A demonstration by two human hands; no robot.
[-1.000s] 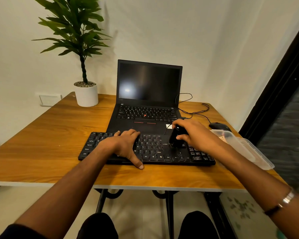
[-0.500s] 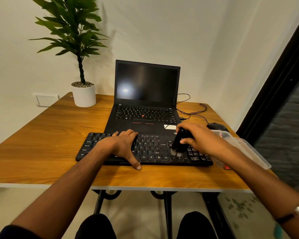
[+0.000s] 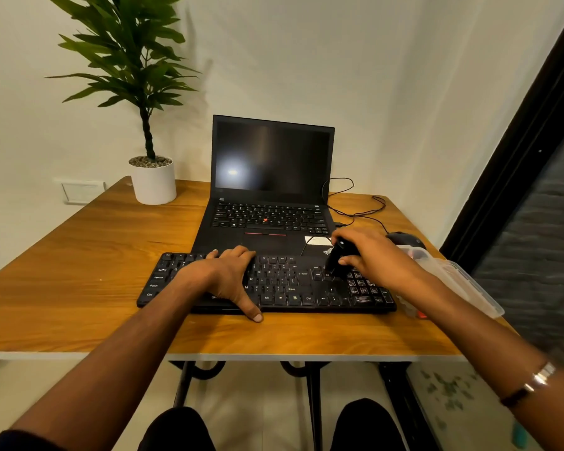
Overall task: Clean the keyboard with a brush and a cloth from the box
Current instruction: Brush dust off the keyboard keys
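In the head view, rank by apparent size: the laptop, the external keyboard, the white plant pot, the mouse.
1. laptop, with screen and base together.
2. keyboard, nearer the camera, so its rank below the laptop is unsure.
3. white plant pot.
4. mouse, partly hidden.

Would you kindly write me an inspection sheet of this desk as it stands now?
Surface: wooden table, white front edge.
Job's things: black external keyboard lies flat near the front; black brush stands on its right keys; clear plastic box sits at the right edge; cloth not seen.
Clutter: open black laptop, screen dark; potted green plant in a white pot; black mouse.
Hands: left hand rests on the keyboard, thumb on its front edge; right hand grips the brush.
Cables: thin black cable loops right of the laptop.
Surroundings: pale wall, dark door frame at right.
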